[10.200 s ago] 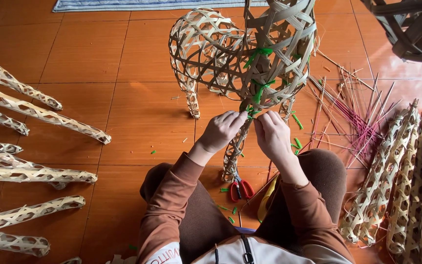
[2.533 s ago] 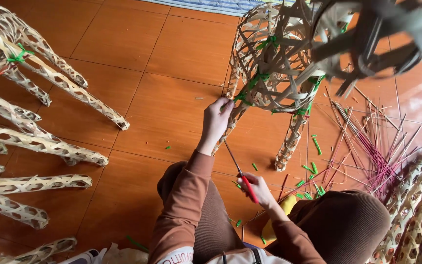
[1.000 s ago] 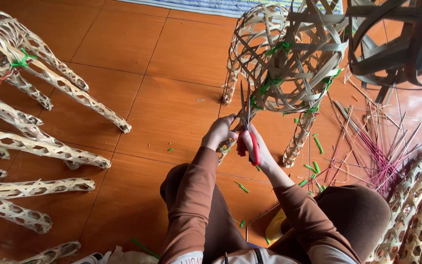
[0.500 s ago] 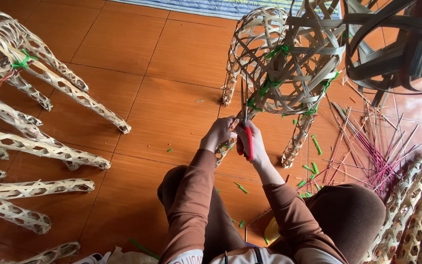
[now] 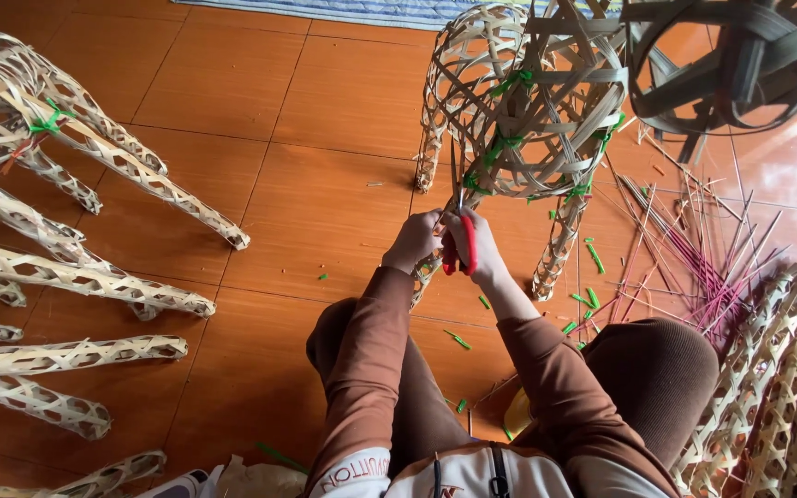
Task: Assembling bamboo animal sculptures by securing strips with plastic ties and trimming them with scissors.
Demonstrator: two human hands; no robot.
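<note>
- The right hand (image 5: 474, 242) is closed around red-handled scissors (image 5: 465, 231), blades pointing up into the woven bamboo frame (image 5: 528, 111) standing on the orange tiled floor (image 5: 325, 184)
- The left hand (image 5: 414, 242) is curled around the frame's near leg (image 5: 424, 272), just beside the scissors
- The frame is an open lattice shell bound with green ties (image 5: 506, 145); nothing shows inside it
- Green tie offcuts (image 5: 592, 258) lie scattered near the legs
- Woven bamboo tubes (image 5: 94, 290) lie at left; thin sticks (image 5: 694, 258) at right

The right hand (image 5: 472, 242) has lifted the red-handled scissors (image 5: 465, 231) from the lap to the woven bamboo frame (image 5: 528, 111).
</note>
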